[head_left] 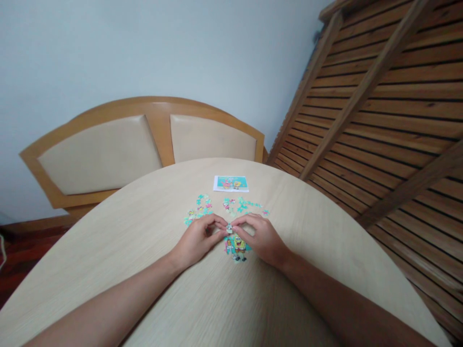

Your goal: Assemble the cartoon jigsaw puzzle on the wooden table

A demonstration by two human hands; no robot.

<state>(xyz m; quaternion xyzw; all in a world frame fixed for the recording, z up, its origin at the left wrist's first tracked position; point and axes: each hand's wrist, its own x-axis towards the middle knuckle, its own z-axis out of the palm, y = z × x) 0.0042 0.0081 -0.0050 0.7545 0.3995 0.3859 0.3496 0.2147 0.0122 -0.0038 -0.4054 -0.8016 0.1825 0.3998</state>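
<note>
Puzzle piece [229, 228] was pinched between both hands' fingertips, just above the assembled puzzle section [237, 246] on tabletop [144, 231]. Left hand [198, 238] and right hand [261, 237] gripped it together. Loose pieces [202, 207] and reference picture [231, 183] lay beyond.

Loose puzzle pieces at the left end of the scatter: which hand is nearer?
Left. The left hand sits on the near side of those loose pieces; the right hand is farther to their right, beyond the small piece both hands pinch.

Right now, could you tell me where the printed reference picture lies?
In the head view, the reference picture lies flat mid-frame near the far edge of the table, just beyond the loose puzzle pieces.
</note>
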